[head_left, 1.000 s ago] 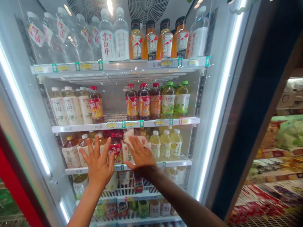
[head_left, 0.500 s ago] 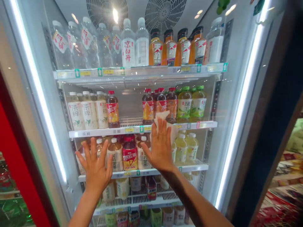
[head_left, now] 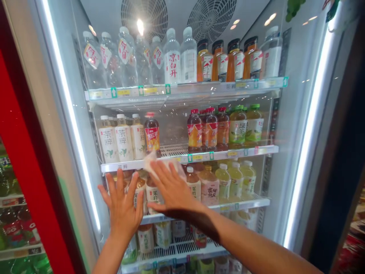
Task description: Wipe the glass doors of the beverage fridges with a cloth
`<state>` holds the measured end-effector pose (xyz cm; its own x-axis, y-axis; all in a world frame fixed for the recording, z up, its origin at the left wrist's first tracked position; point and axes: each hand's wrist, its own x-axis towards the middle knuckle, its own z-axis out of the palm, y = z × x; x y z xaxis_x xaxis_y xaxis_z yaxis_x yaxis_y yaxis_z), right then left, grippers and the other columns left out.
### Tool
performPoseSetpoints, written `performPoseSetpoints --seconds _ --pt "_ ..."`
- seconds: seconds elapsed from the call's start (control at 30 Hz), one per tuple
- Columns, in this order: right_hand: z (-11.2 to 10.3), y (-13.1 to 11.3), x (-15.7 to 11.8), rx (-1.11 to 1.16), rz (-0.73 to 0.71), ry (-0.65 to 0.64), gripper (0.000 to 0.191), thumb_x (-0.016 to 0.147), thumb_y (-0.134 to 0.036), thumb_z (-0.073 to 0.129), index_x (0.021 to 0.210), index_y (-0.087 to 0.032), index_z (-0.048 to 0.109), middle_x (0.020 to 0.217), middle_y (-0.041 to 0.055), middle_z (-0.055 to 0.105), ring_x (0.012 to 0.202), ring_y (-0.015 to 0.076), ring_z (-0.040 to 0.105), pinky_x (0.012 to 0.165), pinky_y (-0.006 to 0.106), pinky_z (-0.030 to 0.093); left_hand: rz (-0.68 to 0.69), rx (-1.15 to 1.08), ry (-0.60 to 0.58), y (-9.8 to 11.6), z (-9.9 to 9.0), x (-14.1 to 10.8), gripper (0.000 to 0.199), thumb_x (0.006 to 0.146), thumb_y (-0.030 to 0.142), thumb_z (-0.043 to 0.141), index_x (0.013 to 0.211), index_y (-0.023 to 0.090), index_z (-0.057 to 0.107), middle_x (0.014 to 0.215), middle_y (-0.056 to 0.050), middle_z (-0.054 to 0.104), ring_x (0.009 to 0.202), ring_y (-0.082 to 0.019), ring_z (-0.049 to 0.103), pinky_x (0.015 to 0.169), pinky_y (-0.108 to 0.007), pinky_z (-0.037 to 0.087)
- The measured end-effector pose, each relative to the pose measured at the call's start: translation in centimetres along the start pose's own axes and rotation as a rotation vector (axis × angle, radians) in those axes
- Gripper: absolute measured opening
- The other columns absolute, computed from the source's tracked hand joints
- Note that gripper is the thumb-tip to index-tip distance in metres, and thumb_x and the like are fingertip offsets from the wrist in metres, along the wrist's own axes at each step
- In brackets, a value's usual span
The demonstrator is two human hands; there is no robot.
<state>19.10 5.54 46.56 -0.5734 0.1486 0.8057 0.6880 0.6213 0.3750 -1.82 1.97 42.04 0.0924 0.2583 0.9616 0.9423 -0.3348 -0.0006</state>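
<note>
My left hand (head_left: 123, 205) lies with fingers spread, apparently flat on the clear glass door (head_left: 173, 127) of a lit drinks cooler, and holds nothing. To its right, my right hand (head_left: 171, 190) is stretched out flat, pressing a pale thin cloth (head_left: 152, 161) to the glass. Part of the cloth sticks out past the fingertips; the rest is hidden under the palm. Behind the glass near the cloth stands a red-capped tea bottle (head_left: 152, 133), with white-labelled bottles (head_left: 123, 140) left of it.
Clear water bottles (head_left: 172, 57) and dark-capped orange bottles (head_left: 235, 62) fill the top shelf. Red tea bottles (head_left: 194, 131) and green tea bottles (head_left: 238, 127) stand at mid-height. Light strips (head_left: 306, 125) run up both sides. A red frame (head_left: 34, 152) borders the left.
My right hand has swept left across the glass with the cloth, its fingers now slanting left. My left hand keeps its spread pose. The view has shifted, so the shelves appear farther right.
</note>
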Motion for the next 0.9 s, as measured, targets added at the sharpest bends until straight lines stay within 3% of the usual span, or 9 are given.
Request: performPoseSetpoints --seconds 0.1,0.2,0.27,0.4,0.47,0.6,0.77,0.83,0.9 --pt "-0.6 1.3 0.9 -0.059 -0.099 -0.033 0.096 0.099 -0.066 0.044 0.165 -0.012 0.000 0.172 0.0108 0.016 0.161 0.0242 0.006 0.130 0.052 0.025 0.011 0.000 -0.006 -1.0 -0.4 0.4 0.081 0.096 0.020 0.059 0.162 0.040 0.017 0.174 -0.004 0.004 0.160 -0.037 -0.005 0.123 -0.073 -0.005" --pt "-2.1 3.2 2.3 -0.162 0.175 0.148 0.098 0.100 -0.058 0.050 0.165 -0.017 -0.010 0.173 0.0127 0.001 0.161 0.0322 -0.001 0.128 0.066 0.018 0.030 -0.014 0.017 -1.6 -0.3 0.8 0.081 0.096 0.022 0.059 0.162 0.041 0.017 0.174 -0.003 0.005 0.160 -0.037 -0.006 0.123 -0.073 -0.007" --pt "-2.5 3.4 2.4 -0.181 0.230 0.185 0.100 0.099 -0.060 0.049 0.164 -0.016 -0.013 0.173 0.0128 -0.007 0.160 0.0345 -0.005 0.127 0.069 0.015 0.037 -0.024 0.020 -1.6 0.0 1.0 0.081 0.096 0.023 0.060 0.162 0.041 0.017 0.174 -0.002 0.004 0.160 -0.037 -0.007 0.123 -0.072 -0.008" --pt "-2.6 3.5 1.1 -0.168 -0.083 -0.022 0.101 0.098 -0.069 0.044 0.165 -0.012 -0.005 0.174 0.0092 0.008 0.161 0.0277 0.001 0.131 0.056 0.017 0.035 -0.015 0.003 -0.8 0.7 1.2 0.081 0.096 0.026 0.060 0.162 0.043 0.015 0.174 0.000 0.003 0.160 -0.036 -0.009 0.123 -0.072 -0.009" --pt "-3.4 5.1 1.0 -0.199 -0.024 -0.007 0.098 0.099 -0.066 0.045 0.165 -0.017 -0.008 0.174 0.0078 0.009 0.161 0.0276 0.002 0.131 0.057 0.017 0.029 -0.014 0.000 -0.1 1.0 1.4 0.081 0.096 0.028 0.060 0.161 0.044 0.015 0.174 0.002 0.003 0.160 -0.035 -0.009 0.123 -0.072 -0.010" --pt "-5.3 7.7 1.8 -0.254 0.376 0.176 0.095 0.102 -0.058 0.043 0.162 -0.021 -0.022 0.173 0.0114 -0.006 0.160 0.0360 -0.003 0.125 0.070 0.015 0.050 -0.039 0.036 2.1 1.5 2.8 0.079 0.096 0.031 0.059 0.161 0.046 0.016 0.174 0.005 0.003 0.160 -0.035 -0.007 0.124 -0.071 -0.011" --pt "-5.4 7.6 -2.4 -0.200 0.013 -0.071 0.105 0.096 -0.073 0.041 0.164 -0.015 -0.013 0.174 0.0105 0.009 0.161 0.0283 0.004 0.129 0.054 0.025 0.068 -0.096 0.031 6.4 2.6 5.0 0.078 0.095 0.035 0.061 0.160 0.046 0.020 0.174 0.004 0.007 0.160 -0.037 -0.004 0.124 -0.072 -0.009" --pt "-6.3 10.1 -4.8 -0.250 0.079 -0.056 0.100 0.098 -0.071 0.040 0.164 -0.017 -0.012 0.174 0.0086 0.006 0.162 0.0271 0.001 0.129 0.054 0.023 0.081 -0.108 0.021 8.2 3.1 5.5 0.078 0.095 0.037 0.061 0.160 0.045 0.020 0.174 0.003 0.008 0.160 -0.038 -0.002 0.124 -0.072 -0.008" --pt "-7.7 13.4 -6.9 -0.319 0.319 0.081 0.089 0.104 -0.061 0.035 0.163 -0.020 -0.016 0.175 0.0087 -0.005 0.161 0.0292 -0.004 0.129 0.062 0.017 0.101 -0.112 0.014 10.1 3.8 5.8 0.078 0.095 0.037 0.060 0.160 0.045 0.019 0.174 0.003 0.008 0.160 -0.038 -0.001 0.124 -0.071 -0.008"
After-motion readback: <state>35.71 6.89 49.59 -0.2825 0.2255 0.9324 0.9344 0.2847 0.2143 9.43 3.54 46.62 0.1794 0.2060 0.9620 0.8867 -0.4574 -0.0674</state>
